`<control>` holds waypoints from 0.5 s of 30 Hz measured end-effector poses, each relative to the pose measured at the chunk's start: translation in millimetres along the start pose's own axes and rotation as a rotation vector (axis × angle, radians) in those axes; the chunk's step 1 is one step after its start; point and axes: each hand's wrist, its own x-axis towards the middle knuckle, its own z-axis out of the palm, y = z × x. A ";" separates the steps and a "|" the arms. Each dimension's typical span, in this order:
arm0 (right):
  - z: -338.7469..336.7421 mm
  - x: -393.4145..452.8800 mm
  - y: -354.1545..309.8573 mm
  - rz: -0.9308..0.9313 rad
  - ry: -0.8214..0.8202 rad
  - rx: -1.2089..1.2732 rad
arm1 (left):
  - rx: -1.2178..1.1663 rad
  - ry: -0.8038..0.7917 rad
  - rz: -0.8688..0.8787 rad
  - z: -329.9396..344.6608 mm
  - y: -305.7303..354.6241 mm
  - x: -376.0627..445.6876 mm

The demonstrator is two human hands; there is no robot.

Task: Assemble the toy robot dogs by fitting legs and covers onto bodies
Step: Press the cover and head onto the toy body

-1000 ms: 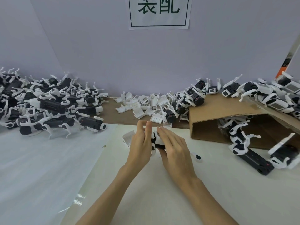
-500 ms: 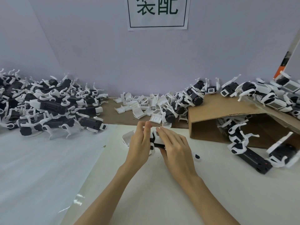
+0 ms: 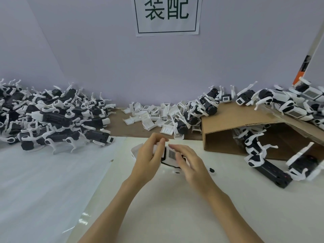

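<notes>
The toy dog body [image 3: 171,157], barcode cover up, sits between your hands above the desk [image 3: 175,207]. Your left hand [image 3: 149,158] grips one end; your right hand [image 3: 191,162] rests on it, fingers loose. Uneven pressing could leave the cover half-seated, or pop it off.

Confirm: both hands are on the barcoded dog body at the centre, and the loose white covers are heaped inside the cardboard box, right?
Not quite. The head view shows the loose white covers heaped on the brown table by the wall, left of the cardboard box. Both hands, left hand and right hand, are on the dog body.
</notes>
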 end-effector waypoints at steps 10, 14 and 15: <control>-8.6 3.3 9.7 0.128 0.030 -0.083 | 0.200 -0.145 0.136 -15.7 -8.0 6.5; -10.8 1.0 6.1 0.030 0.082 -0.253 | 0.113 -0.267 0.007 -24.0 -9.0 8.8; -11.4 0.7 4.7 -0.012 0.097 -0.272 | 0.095 -0.260 0.014 -24.7 -8.9 10.1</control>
